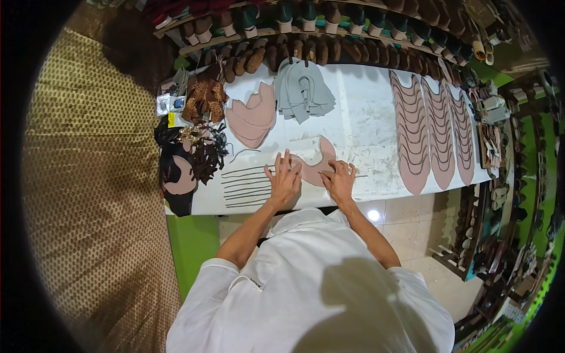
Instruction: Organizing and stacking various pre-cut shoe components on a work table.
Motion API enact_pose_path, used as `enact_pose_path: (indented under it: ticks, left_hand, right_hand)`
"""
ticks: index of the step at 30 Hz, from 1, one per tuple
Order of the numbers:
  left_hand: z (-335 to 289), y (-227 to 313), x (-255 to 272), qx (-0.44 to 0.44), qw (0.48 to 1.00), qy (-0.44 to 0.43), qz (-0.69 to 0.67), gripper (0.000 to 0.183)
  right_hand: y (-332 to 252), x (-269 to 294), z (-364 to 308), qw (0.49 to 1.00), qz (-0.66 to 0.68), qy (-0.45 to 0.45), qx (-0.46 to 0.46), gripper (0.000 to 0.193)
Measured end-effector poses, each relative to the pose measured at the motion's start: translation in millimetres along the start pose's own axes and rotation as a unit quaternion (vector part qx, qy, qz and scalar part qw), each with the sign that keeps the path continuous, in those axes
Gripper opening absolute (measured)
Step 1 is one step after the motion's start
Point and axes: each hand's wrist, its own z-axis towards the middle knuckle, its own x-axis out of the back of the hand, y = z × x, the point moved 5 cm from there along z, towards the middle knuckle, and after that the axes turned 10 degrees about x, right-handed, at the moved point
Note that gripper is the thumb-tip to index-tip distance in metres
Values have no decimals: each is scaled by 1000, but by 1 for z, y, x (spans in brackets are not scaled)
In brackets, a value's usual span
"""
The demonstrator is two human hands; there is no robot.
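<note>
Hands first: your left hand [283,179] lies flat with fingers spread wide on the pink cut piece [318,165]. Your right hand [340,179] presses its curled fingers on the same piece, gripping nothing. That piece lies on the white table [365,129], its long side going left to right, its curved tip pointing up, away from you.

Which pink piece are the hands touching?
The single curved pink piece lying flat at the near table edge: the left hand and right hand both press on it. The other pink pieces sit untouched in a stack and overlapping rows.
</note>
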Motion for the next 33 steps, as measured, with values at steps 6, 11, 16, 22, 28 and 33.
enact_pose_path:
  ticks: [6, 11, 16, 22, 28, 33]
  left_hand:
    - [5, -24, 6, 32, 999, 2, 25, 34]
    - [8, -25, 8, 35, 999, 10, 13, 35]
    - [11, -32, 9, 41, 999, 11, 7, 37]
    - [15, -40, 4, 28, 999, -4, 23, 40]
    - [21, -41, 8, 24, 999, -17, 17, 41]
    - [20, -48, 9, 28, 999, -8, 18, 42]
  right_hand:
    - [0, -3, -2, 1000, 10, -4, -26, 12]
    - [4, -10, 2, 1000, -10, -15, 3, 11]
    - [-5, -10, 8, 996, -58, -14, 62, 10]
    - [-7, 0, 15, 999, -20, -23, 41, 15]
    - [2, -7, 26, 995, -14, -81, 52, 14]
    - [-15, -8, 46, 999, 30, -34, 26, 13]
